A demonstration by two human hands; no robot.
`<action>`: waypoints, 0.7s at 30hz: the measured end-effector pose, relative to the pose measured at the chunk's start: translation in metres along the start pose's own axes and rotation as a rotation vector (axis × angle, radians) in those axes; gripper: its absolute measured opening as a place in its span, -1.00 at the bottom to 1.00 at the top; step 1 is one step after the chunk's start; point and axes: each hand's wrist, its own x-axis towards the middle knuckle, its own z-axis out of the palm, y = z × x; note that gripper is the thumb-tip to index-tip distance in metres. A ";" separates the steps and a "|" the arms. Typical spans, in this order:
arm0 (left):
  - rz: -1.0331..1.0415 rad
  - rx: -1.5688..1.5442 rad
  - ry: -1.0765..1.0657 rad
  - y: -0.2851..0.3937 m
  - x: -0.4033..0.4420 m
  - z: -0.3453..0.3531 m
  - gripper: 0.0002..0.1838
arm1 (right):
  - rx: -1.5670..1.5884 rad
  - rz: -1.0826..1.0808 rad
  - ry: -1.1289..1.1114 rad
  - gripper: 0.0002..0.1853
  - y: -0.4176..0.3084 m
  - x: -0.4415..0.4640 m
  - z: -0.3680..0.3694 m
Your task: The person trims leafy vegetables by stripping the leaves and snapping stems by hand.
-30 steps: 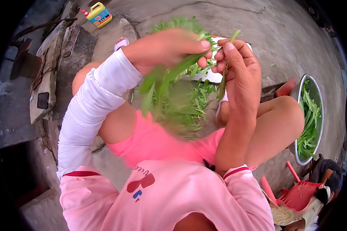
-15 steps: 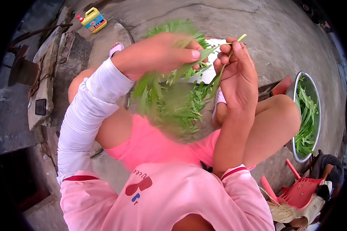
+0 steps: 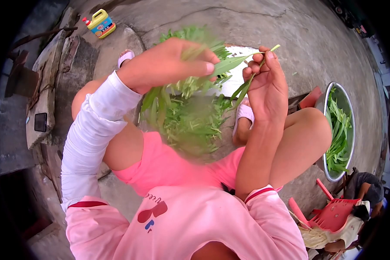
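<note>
My right hand (image 3: 268,89) is raised, its thumb and fingers pinching the pale stem of a water spinach sprig (image 3: 274,48). One long leaf of that sprig reaches left to my left hand (image 3: 167,65), whose thumb and fingers are closed on greens. Long leaves (image 3: 150,98) hang beneath my left hand, partly blurred. Below both hands lies a heap of cut water spinach (image 3: 190,125) on the ground between my legs. Behind the hands, more greens rest by a white board (image 3: 236,78), partly hidden.
At right stands a metal basin (image 3: 352,145) with long greens inside. A red plastic chair (image 3: 336,214) and a person in dark clothing (image 3: 368,186) are at lower right. A yellow jug (image 3: 100,24) stands at upper left; a phone (image 3: 40,122) lies on the stone ledge.
My left hand has drawn a little left and down, away from my right hand, with more of the leaf showing between them. The whole view has shifted slightly left.
</note>
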 end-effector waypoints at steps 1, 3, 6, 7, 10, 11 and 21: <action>-0.009 0.018 0.007 0.002 0.000 -0.001 -0.63 | 0.005 0.000 0.001 -0.77 0.000 0.001 -0.001; -0.015 0.046 0.015 0.002 -0.001 -0.003 -0.63 | 0.019 0.010 0.002 -0.74 -0.002 0.002 -0.005; 0.003 0.074 0.018 -0.001 0.001 -0.005 -0.64 | 0.026 0.020 -0.009 -0.70 -0.002 0.001 0.000; 0.014 0.083 0.028 -0.003 0.001 -0.005 -0.64 | 0.024 0.019 -0.011 -0.69 -0.004 0.001 0.001; 0.049 0.123 0.126 -0.012 0.005 -0.004 -0.66 | 0.054 0.019 -0.101 -0.66 -0.001 0.001 -0.003; 0.060 0.138 0.171 -0.017 0.007 -0.004 -0.66 | 0.040 0.017 -0.089 -0.64 -0.001 0.000 0.000; 0.320 0.313 0.497 -0.016 0.012 0.018 -0.73 | -0.064 -0.051 -0.004 -0.59 0.009 -0.007 0.025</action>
